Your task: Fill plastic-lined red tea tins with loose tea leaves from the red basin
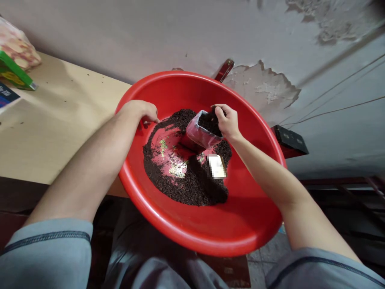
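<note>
A big red plastic basin (192,228) holds dark, loose tea-like flakes (192,192), spread in a ring around a patch of bare bottom. My left hand (142,110) is inside the basin at its left wall, fingers curled, fingertip beside the flakes; anything inside the fingers is hidden. Over the middle, my right hand (227,122) grips the right rim of a clear plastic container (200,134). Dark flakes fill it, and some show at my fingertips. Below it lies a small object with a white, pixelated face (216,166), resting among the flakes.
A pale wooden table (78,100) extends left under the basin, with a green box (15,70) and a bag of pale food (19,44). A dark red handle (225,70) sticks up behind the basin. Peeling wall (264,88) stands behind; a dark block (290,140) is at right.
</note>
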A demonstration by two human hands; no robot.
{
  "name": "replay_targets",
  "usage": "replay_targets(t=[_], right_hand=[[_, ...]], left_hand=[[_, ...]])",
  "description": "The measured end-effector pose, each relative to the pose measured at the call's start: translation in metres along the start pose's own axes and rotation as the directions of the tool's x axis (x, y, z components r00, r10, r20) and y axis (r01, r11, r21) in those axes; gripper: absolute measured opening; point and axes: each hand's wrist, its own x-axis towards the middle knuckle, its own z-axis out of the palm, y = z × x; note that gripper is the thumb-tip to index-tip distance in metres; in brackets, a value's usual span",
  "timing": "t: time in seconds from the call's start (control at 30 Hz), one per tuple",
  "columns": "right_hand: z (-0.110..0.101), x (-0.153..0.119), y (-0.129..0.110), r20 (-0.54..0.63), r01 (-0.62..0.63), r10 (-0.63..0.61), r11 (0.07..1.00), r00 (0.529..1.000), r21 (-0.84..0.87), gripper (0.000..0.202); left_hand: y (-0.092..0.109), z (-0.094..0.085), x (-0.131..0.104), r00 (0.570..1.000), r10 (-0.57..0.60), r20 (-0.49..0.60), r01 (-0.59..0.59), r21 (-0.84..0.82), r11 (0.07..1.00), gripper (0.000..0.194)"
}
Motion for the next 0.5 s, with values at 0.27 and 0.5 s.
replay_targets(t=[0.27,0.5], right_hand=[[-0.006,-0.003,-0.012,0.131,0.179,-0.168,0.98,0.977,-0.085,0.014],[-0.017,0.001,-0.02,0.286,0.062,-0.093,0.991,0.954,0.116,0.03]], left_hand=[[0.002,0.001,-0.005,0.999,-0.006,0.035,0.007,-0.04,0.999,0.049],[0.004,0.001,-0.007,0.999,-0.017,0.037,0.019,-0.049,0.999,0.043]])
